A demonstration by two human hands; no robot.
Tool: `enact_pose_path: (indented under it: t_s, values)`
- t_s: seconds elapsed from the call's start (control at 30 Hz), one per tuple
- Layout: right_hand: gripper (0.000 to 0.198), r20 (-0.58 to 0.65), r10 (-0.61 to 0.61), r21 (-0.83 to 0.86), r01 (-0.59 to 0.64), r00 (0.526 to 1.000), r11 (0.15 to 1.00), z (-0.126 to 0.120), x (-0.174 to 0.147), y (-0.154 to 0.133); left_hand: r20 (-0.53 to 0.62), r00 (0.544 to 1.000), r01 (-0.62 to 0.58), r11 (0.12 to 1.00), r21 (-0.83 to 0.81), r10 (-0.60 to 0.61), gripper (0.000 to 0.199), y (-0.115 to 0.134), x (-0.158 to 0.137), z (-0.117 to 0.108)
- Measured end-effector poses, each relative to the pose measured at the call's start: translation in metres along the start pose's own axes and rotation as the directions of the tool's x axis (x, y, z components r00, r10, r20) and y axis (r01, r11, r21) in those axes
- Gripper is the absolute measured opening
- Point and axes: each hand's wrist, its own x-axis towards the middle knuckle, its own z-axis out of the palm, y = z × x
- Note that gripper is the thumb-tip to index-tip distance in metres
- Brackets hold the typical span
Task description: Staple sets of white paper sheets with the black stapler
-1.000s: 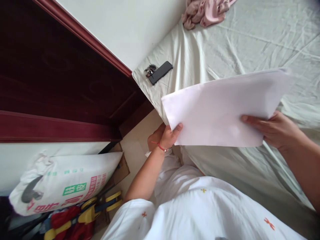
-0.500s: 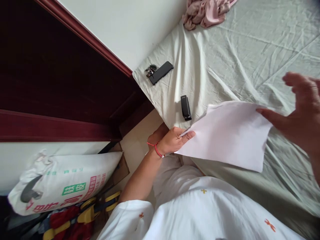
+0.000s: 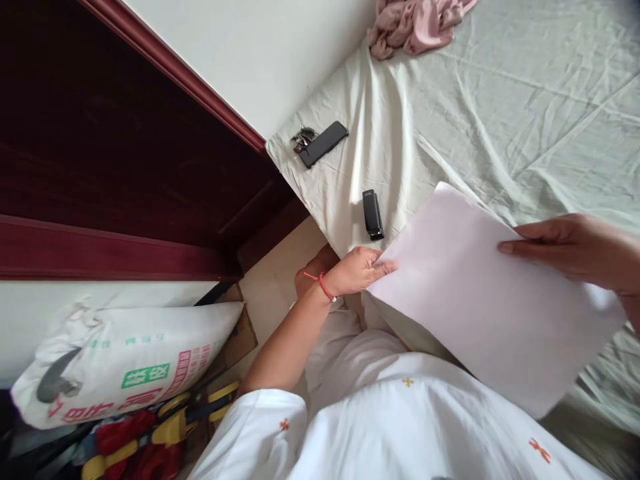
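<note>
A large blank white sheet of paper (image 3: 480, 293) slants above the bed edge and my lap. My left hand (image 3: 357, 270), with a red string bracelet at the wrist, pinches its left corner, thumb on top. At the upper right edge, my right hand (image 3: 575, 247) closes on the paper with thumb and fingers. Whether this is one sheet or a thin stack, I cannot tell. Just beyond my left hand, a black stapler (image 3: 373, 215) lies on the bed sheet.
The bed's pale green sheet (image 3: 540, 87) is wrinkled. Near the bed corner lie a black phone (image 3: 324, 144) and a bunch of keys (image 3: 303, 139). Pink cloth (image 3: 420, 27) is heaped at the back. Dark red furniture (image 3: 125, 147) and a white sack (image 3: 150, 360) stand at left.
My right hand has come down from spread fingers to a grip on the paper's edge. The sheet shows larger now, reaching farther right and down. My left hand has shifted slightly right.
</note>
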Motion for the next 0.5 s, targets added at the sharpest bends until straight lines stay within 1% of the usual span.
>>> enact_pose_path:
  t_s: [0.03,0.07,0.1,0.17,0.23,0.27,0.3,0.33,0.4,0.43,0.5]
  values:
    - [0.041,0.075,0.068,0.034,-0.070,0.995,0.997,0.001,0.004,0.003,-0.061,0.998,-0.001,1.000,-0.026,0.000,0.046,-0.007,0.001,-0.001]
    - [0.040,0.138,0.114,0.062,-0.124,0.984,0.990,0.002,0.008,0.007,-0.148,0.989,-0.009,0.999,-0.051,0.001,0.044,-0.013,0.003,-0.002]
    - [0.038,0.183,0.134,0.094,-0.153,0.974,0.984,0.003,0.012,0.010,-0.247,0.969,-0.009,0.996,-0.088,-0.013,0.041,-0.020,0.005,-0.004]
    - [0.034,0.218,0.117,0.166,-0.155,0.969,0.974,0.003,0.018,0.017,-0.412,0.907,0.018,0.986,-0.167,-0.087,0.039,-0.029,0.012,-0.008]
    - [0.029,0.241,0.107,0.212,-0.159,0.965,0.964,0.004,0.022,0.021,-0.520,0.836,0.060,0.972,-0.228,-0.174,0.040,-0.034,0.021,-0.013]
    - [0.028,0.243,0.110,0.228,-0.167,0.964,0.959,0.005,0.023,0.021,-0.547,0.809,0.091,0.964,-0.249,-0.217,0.043,-0.034,0.026,-0.015]
    - [0.027,0.242,0.111,0.242,-0.171,0.964,0.955,0.006,0.023,0.021,-0.550,0.796,0.124,0.957,-0.261,-0.253,0.046,-0.034,0.031,-0.017]
    - [0.026,0.236,0.108,0.254,-0.168,0.966,0.952,0.007,0.023,0.020,-0.540,0.793,0.156,0.951,-0.267,-0.282,0.050,-0.033,0.036,-0.019]
    - [0.028,0.218,0.101,0.275,-0.161,0.971,0.948,0.010,0.023,0.017,-0.505,0.803,0.201,0.942,-0.270,-0.316,0.055,-0.029,0.045,-0.020]
    - [0.030,0.206,0.119,0.281,-0.175,0.971,0.944,0.011,0.023,0.015,-0.490,0.809,0.212,0.938,-0.273,-0.325,0.055,-0.026,0.049,-0.020]
    - [0.037,0.171,0.204,0.294,-0.247,0.964,0.923,0.012,0.023,0.012,-0.473,0.814,0.222,0.933,-0.283,-0.337,0.054,-0.021,0.055,-0.020]
